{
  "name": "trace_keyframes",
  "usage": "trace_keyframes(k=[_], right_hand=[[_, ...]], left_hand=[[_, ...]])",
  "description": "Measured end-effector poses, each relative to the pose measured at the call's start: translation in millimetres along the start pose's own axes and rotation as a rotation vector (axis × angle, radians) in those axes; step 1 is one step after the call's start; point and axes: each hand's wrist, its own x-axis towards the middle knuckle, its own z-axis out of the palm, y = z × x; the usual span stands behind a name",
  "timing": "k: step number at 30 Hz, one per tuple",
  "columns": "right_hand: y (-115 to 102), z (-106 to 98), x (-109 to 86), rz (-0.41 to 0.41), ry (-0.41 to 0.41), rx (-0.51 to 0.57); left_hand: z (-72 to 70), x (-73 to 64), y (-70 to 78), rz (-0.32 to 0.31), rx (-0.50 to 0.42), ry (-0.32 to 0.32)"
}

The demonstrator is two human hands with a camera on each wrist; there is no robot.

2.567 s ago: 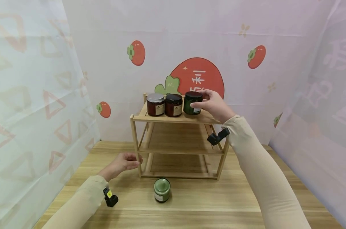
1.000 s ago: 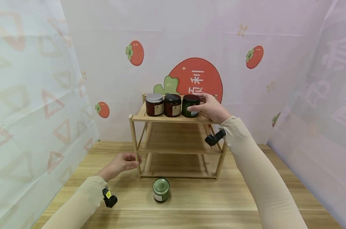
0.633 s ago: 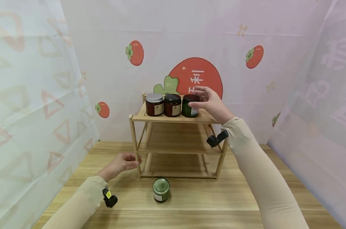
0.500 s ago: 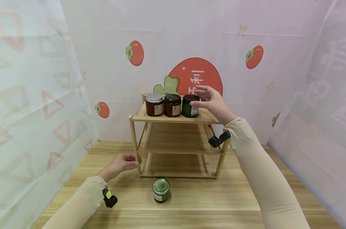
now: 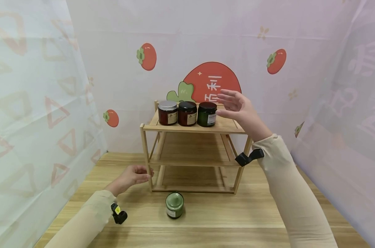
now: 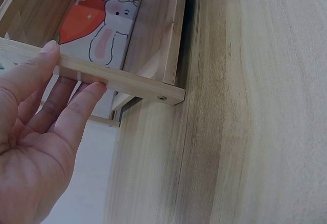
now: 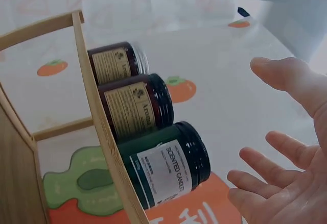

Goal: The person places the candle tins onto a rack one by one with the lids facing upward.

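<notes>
Three candle jars stand in a row on the top shelf of a wooden rack point(image 5: 193, 164). They are a brown candle jar point(image 5: 168, 114) with a silver lid, a brown candle jar point(image 5: 187, 115) with a black lid, and a dark green candle jar point(image 5: 207, 116), whose label reads "SCENTED CANDLE" in the right wrist view. My right hand point(image 5: 244, 112) is just right of the green jar, fingers spread, holding nothing; the right wrist view shows a gap between them. My left hand point(image 5: 129, 179) pinches the rack's left front leg point(image 6: 130, 81) between thumb and fingers.
On the wooden table point(image 5: 224, 220), in front of the rack, a light green candle jar point(image 5: 174, 206) stands by itself. The rack's two lower shelves hold nothing visible. A printed cloth point(image 5: 119, 69) hangs behind and at both sides.
The green jar has shifted slightly left and down onto the shelf, beside the brown jars. My right hand has let go and moved right, fingers spreading. My left hand has stayed on the leg.
</notes>
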Motion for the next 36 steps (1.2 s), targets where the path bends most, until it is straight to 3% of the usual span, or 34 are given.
trace_keyframes(k=[9, 21, 29, 36], right_hand=[[-7, 18, -21.6, -0.068, -0.053, 0.014], [1, 50, -50.8, -0.196, -0.116, 0.031], [28, 67, -70.6, -0.314, -0.092, 0.073], [56, 81, -85.1, -0.281, -0.076, 0.092]], left_hand=[[-3.6, 1.5, -2.2, 0.004, 0.001, -0.018], [-2.8, 2.8, -1.6, 0.012, 0.004, -0.025], [-1.3, 1.2, -0.8, 0.002, 0.017, -0.02], [0.1, 0.8, -0.1, -0.002, 0.021, -0.017]])
